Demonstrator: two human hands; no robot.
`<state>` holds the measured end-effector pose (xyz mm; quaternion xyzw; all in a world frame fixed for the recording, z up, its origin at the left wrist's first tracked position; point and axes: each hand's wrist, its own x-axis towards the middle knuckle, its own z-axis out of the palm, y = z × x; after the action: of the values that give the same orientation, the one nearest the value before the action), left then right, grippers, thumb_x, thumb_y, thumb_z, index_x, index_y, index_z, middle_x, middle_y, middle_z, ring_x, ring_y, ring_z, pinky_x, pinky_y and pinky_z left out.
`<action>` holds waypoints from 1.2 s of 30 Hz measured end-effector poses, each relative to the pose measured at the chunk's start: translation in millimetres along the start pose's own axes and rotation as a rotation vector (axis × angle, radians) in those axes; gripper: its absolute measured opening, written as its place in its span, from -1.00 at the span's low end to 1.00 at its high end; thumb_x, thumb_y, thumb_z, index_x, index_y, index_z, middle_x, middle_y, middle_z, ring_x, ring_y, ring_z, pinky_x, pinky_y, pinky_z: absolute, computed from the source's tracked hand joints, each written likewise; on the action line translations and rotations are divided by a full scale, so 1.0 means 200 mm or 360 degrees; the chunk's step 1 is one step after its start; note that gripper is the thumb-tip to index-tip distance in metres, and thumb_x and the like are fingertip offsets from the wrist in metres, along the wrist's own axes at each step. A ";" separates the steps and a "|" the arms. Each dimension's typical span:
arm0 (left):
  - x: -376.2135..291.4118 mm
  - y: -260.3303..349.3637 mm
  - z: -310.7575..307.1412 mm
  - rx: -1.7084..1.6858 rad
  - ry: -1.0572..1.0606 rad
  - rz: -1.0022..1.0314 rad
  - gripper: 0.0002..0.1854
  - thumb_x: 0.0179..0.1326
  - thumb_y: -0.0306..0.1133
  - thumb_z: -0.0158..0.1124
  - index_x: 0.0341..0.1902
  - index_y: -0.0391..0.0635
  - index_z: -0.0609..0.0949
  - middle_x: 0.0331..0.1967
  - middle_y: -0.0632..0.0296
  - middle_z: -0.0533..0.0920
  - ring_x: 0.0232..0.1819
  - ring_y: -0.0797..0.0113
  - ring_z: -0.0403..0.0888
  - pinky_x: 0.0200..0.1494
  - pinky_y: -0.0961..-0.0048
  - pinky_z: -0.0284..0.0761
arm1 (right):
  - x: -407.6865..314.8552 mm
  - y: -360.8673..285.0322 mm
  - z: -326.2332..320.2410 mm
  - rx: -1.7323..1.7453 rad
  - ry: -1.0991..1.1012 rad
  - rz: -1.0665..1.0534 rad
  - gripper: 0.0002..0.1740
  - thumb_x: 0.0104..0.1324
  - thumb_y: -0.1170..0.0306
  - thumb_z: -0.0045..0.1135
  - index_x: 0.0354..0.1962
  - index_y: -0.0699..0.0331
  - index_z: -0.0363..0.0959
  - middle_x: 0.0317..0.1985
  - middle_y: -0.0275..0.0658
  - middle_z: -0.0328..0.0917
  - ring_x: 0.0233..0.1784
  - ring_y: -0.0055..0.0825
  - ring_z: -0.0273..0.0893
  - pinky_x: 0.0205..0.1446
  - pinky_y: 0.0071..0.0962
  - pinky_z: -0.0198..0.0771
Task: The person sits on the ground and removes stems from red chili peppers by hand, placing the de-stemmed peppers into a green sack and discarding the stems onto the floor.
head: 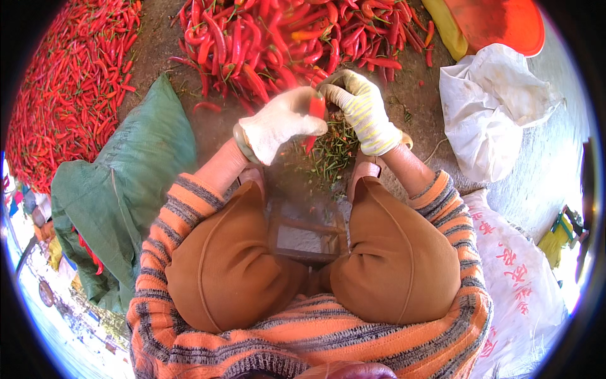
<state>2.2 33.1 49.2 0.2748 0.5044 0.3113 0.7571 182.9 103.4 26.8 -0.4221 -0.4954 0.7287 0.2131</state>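
Note:
My left hand (279, 124), in a pale work glove, grips a red chili pepper (316, 107) between thumb and fingers, its tip pointing down. Close beside it, my right hand (363, 110) wears a white glove with yellow stripes. Its fingertips meet at the pepper's upper end; whether they pinch a stem is hidden. A heap of red chili peppers (284, 42) lies on the ground just beyond both hands. Below the hands, between my feet, a small pile of green pepper stems (334, 151) is scattered.
A larger heap of red peppers (75, 80) spreads at far left, beside a green woven sack (137, 137). To the right are a crumpled white sack (487, 113), a red basin (502, 23) and a white sack with red writing (516, 270). A low wooden frame (303, 258) shows between my knees.

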 end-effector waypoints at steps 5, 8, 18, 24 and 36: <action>-0.04 0.00 -0.04 0.0177 -0.0208 -0.0017 -0.76 0.11 -0.48 0.33 -0.15 -0.13 0.52 -0.31 0.31 0.55 -0.25 0.46 0.52 -0.12 0.51 0.47 | -0.08 0.10 -0.01 0.0820 0.0003 0.0413 -0.70 0.45 0.20 0.09 -0.25 0.31 0.49 -0.44 -0.40 0.47 -0.50 -0.68 0.30 -0.36 -0.59 0.27; -0.06 0.01 -0.10 0.0111 -0.0267 -0.0145 -0.76 0.10 -0.46 0.34 -0.16 -0.14 0.53 -0.34 0.31 0.54 -0.29 0.46 0.52 -0.18 0.51 0.47 | -0.10 0.10 -0.07 0.1329 -0.0287 0.0311 -0.74 0.45 0.23 0.10 -0.28 0.27 0.44 -0.40 -0.35 0.43 -0.51 -0.69 0.24 -0.35 -0.55 0.29; -0.02 0.02 -0.08 0.1422 -0.0248 -0.0049 -0.54 0.00 -0.27 0.29 -0.01 -0.26 0.59 -0.19 0.01 0.58 -0.05 0.12 0.58 0.01 0.25 0.46 | -0.08 -0.06 -0.07 -0.1613 -0.0753 -0.0441 -0.64 0.21 0.19 0.25 -0.17 0.27 0.48 -0.25 -0.06 0.60 -0.14 -0.06 0.61 -0.12 -0.20 0.50; 0.00 -0.01 -0.07 0.1551 -0.0447 -0.0149 -0.55 0.02 -0.23 0.30 -0.03 -0.24 0.64 -0.11 -0.01 0.60 0.03 0.06 0.57 0.05 0.26 0.47 | -0.08 0.00 -0.03 -0.2226 -0.0991 -0.0978 -0.82 0.21 0.26 0.15 -0.47 0.18 0.54 -0.54 -0.14 0.58 -0.52 -0.17 0.62 -0.50 -0.20 0.50; -0.05 -0.15 -0.13 -0.0283 -0.0378 -0.0532 -0.64 0.26 -0.11 0.29 -0.07 -0.14 0.55 -0.32 0.34 0.55 -0.40 0.54 0.48 -0.43 0.54 0.40 | -0.15 0.16 0.00 -0.1174 -0.0291 -0.0399 -0.82 0.26 0.31 0.10 -0.41 0.26 0.49 -0.48 0.02 0.47 -0.34 0.01 0.53 -0.24 -0.15 0.42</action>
<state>-18.3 8.7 23.6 0.1543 0.4208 0.1901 0.8735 204.0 68.1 10.0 -0.3400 -0.7884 0.5049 0.0895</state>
